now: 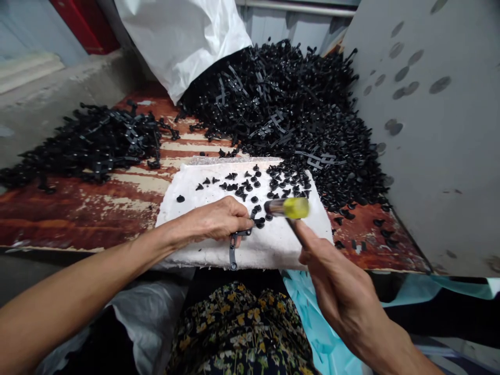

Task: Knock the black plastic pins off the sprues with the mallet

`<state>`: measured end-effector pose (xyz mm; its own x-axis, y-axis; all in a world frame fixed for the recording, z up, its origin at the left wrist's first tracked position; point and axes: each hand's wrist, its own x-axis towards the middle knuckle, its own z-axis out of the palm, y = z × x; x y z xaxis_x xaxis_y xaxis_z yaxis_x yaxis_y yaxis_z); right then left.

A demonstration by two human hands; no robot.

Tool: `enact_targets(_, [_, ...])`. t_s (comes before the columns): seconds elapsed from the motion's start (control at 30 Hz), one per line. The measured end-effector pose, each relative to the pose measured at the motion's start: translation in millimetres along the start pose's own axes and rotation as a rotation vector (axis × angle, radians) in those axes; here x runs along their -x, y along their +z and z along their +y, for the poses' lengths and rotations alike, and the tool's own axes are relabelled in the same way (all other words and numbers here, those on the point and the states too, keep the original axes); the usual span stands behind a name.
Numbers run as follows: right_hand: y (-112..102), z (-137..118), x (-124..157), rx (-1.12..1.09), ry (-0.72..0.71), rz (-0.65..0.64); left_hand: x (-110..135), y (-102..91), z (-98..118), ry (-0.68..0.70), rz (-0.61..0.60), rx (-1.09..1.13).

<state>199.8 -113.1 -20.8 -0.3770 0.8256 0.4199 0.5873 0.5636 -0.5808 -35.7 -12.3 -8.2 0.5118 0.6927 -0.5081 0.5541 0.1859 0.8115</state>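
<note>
My left hand (221,220) pinches a black jointed plastic strip (233,254), whose one end hangs toward the front edge of the white padded board (277,251). Beside its fingertips lies a small black round-based peg (259,223), at the strip's far end; whether the two are joined I cannot tell. My right hand (339,284) is wrapped around the handle of a small hammer (296,208) with a yellow end, blurred by motion. The hammer head hovers just right of the strip, over the board. Several loose black pegs (247,185) are scattered across the board's far half.
A large heap of black pegs and linked strips (308,104) rises behind the board. Another pile of linked pieces (97,138) lies left on the worn reddish table (156,190). A white sack (183,36) leans at the back; a grey panel (429,140) stands right.
</note>
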Motion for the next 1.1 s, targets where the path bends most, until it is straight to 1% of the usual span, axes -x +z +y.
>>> enact_targets(0.07, [-2, 0, 0, 0.030, -0.005, -0.070, 0, 0.6, -1, 0.000, 0.005, 0.023])
enact_targets(0.1, [-3, 0, 0, 0.034, -0.004, -0.059, 0, 0.9, -2, 0.003, 0.008, 0.027])
enact_targets(0.2, [-4, -5, 2, 0.034, 0.010, 0.108, 0, 1.9, -2, 0.016, 0.010, 0.023])
enact_targets(0.23, [-4, -6, 2, 0.045, 0.012, 0.136, 0, 2.2, -2, 0.020, 0.010, 0.022])
enact_targets(0.27, [-3, -7, 2, 0.059, 0.002, 0.126, 0, 2.5, -1, 0.023, 0.012, 0.018])
enact_targets(0.37, [-3, -5, 0, 0.123, -0.024, -0.067, 1, 3.1, 0, 0.022, 0.029, -0.011])
enact_targets(0.4, [-3, -5, 0, 0.127, -0.017, -0.074, 1, 3.2, 1, 0.025, 0.033, -0.020])
enact_targets(0.5, [-4, -4, 2, 0.108, -0.009, 0.047, 2, 3.2, 2, 0.042, 0.022, -0.026])
enact_targets(0.53, [-4, -4, 2, 0.105, -0.011, 0.048, 2, 3.2, 3, 0.041, 0.018, -0.027])
enact_targets(0.63, [-4, -4, 0, 0.099, -0.013, -0.076, 1, 3.1, 3, 0.021, 0.015, -0.036])
enact_targets(0.67, [-4, -4, -1, 0.077, -0.006, -0.097, 1, 2.9, 3, 0.011, 0.013, -0.035])
enact_targets(0.7, [-3, -4, -1, 0.044, 0.011, -0.077, 0, 2.5, 3, 0.008, 0.008, -0.030])
enact_targets(0.77, [-3, -5, -1, -0.047, 0.099, 0.039, 1, 1.4, 2, 0.024, -0.006, -0.009])
enact_targets(0.83, [-1, -8, -1, -0.175, 0.249, 0.156, 3, 0.3, 4, 0.065, -0.019, 0.012])
enact_targets(0.87, [1, -9, -1, -0.264, 0.342, 0.186, 5, 0.2, 5, 0.091, -0.018, 0.020])
enact_targets(0.93, [5, -10, -2, -0.482, 0.530, 0.178, 10, 1.3, 9, 0.118, 0.007, 0.024])
enact_targets(1.0, [10, -9, -4, -0.686, 0.676, 0.150, 16, 5.1, 11, 0.103, 0.043, 0.028])
enact_targets(1.03, [12, -7, -4, -0.763, 0.720, 0.151, 18, 7.9, 11, 0.084, 0.057, 0.042])
enact_targets(1.1, [16, -3, -4, -0.863, 0.758, 0.194, 22, 14.6, 10, 0.032, 0.067, 0.095])
